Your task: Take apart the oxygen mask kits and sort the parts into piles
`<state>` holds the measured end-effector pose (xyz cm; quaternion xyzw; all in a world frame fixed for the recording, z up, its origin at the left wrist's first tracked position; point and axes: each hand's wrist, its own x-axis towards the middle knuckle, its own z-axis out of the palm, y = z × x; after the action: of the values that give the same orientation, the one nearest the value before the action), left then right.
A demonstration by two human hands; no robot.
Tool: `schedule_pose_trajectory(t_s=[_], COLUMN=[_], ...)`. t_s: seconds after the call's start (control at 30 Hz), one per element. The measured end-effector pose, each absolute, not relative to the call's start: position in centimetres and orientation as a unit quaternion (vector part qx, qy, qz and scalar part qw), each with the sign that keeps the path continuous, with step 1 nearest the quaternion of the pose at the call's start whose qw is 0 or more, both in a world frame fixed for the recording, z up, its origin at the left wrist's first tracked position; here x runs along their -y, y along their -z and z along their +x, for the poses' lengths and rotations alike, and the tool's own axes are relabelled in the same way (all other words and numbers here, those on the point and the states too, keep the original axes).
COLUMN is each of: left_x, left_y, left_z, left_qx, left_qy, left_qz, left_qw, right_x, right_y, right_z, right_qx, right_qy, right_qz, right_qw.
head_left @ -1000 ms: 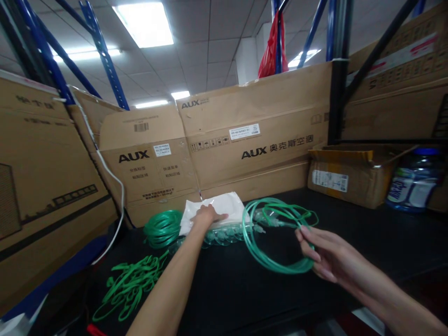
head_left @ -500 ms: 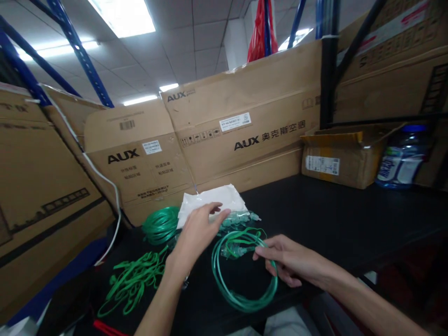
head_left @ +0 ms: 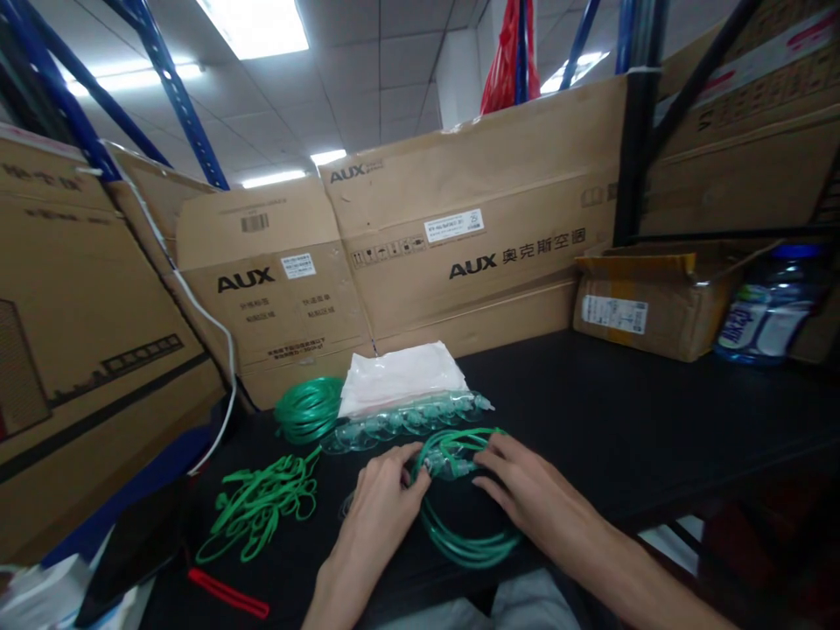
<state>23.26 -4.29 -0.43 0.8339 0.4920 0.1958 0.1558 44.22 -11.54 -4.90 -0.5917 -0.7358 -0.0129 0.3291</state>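
Coiled translucent green tubing [head_left: 467,549] lies flat on the black tabletop [head_left: 656,420], just in front of the white plastic bag stack [head_left: 400,374]. The left hand [head_left: 379,518] apparently pinches its clear end fitting [head_left: 444,466] while the right hand [head_left: 533,506], fingers spread, pins the loop, likely to stop uncoiling; count: two green coils, the second green tubing coil [head_left: 307,409] left of the stack.

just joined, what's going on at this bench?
One person works bare-handed at a black table. Both hands meet at a green tubing coil lying near the front edge. The left hand pinches the clear fitting at the coil's top, and the right hand rests its fingers beside it. Behind lie a row of clear masks, a white bag stack, a second green coil and loose green straps.
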Motion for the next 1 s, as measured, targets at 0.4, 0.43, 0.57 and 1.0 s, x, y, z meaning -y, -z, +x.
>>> schedule_pose_trajectory(t_s=[0.4,0.43,0.57,1.0], left_x=[3.7,3.8,4.6,4.6], left_y=[1.5,1.3,-0.4,-2.2], left_z=[22.2,22.2,22.9,25.3], left_qx=[-0.429,-0.41,-0.338,-0.235], left_qy=[-0.24,-0.265,-0.323,-0.117], left_qz=[0.858,0.862,0.875,0.964], left_qw=[0.146,0.138,0.122,0.046], right_x=[10.7,10.9,11.3,10.6], right_y=[7.9,7.3,5.6,6.7], right_z=[44.8,44.7,44.2,44.3], right_qx=[0.743,0.744,0.757,0.742], right_qy=[0.062,0.047,-0.009,-0.02], right_qz=[-0.57,-0.571,-0.552,-0.506], right_qw=[0.346,0.344,0.349,0.439])
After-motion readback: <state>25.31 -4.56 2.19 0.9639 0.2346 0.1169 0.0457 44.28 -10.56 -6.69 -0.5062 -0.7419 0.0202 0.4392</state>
